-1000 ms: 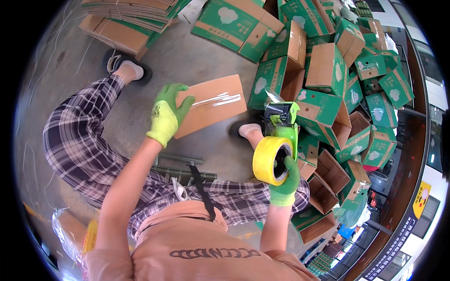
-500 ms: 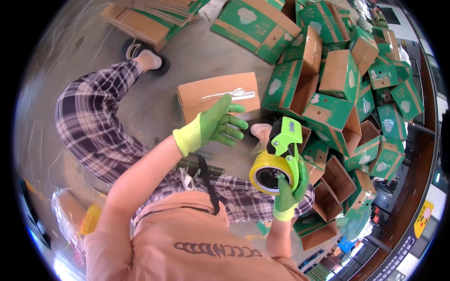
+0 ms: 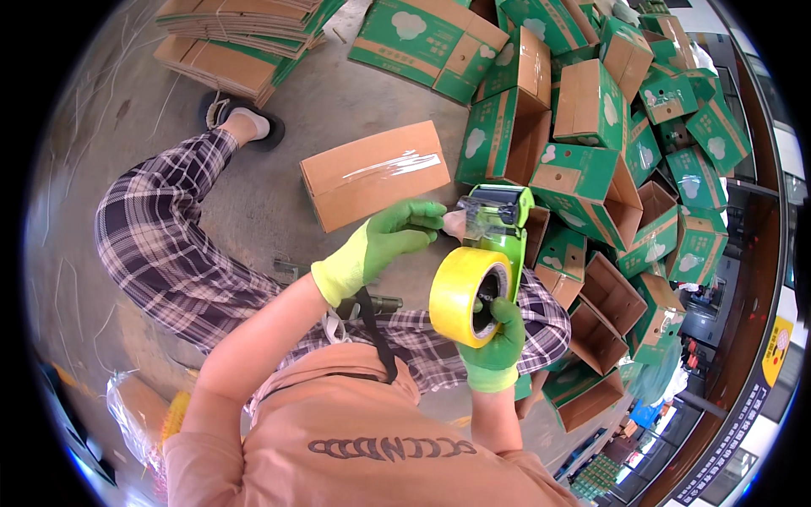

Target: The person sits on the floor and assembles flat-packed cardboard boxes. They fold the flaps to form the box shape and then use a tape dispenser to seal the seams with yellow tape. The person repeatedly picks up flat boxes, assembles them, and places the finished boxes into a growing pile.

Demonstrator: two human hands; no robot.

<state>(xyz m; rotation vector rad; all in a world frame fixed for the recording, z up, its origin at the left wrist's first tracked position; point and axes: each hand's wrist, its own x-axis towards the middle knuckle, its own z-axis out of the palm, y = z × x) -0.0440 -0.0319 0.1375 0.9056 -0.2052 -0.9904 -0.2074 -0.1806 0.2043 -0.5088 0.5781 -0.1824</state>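
My right hand [image 3: 497,342], in a green glove with a yellow-green cuff, grips a green hand-held tape dispenser [image 3: 517,245]. A large yellow roll of packing tape [image 3: 456,296] sits on it, and the dispenser's dark roller end points away from me. My left hand [image 3: 390,241], gloved alike, reaches to the roller end with fingers stretched out and thumb apart; whether the fingertips touch the tape's loose end cannot be made out. Beyond my hands a closed brown carton [image 3: 372,182] rests on the floor, with shiny strips of clear tape along its top.
Green-and-brown cartons [image 3: 591,190], many with open ends, are heaped at the right. Flattened cardboard [image 3: 228,63] is stacked at the far left. My plaid-trousered legs spread to both sides of the carton. A plastic-wrapped bundle [image 3: 139,414] lies at the lower left.
The tape dispenser has turned, so the roll's yellow outer face now shows more. My left hand has moved slightly down, its fingers drawn closer together near the roller end.
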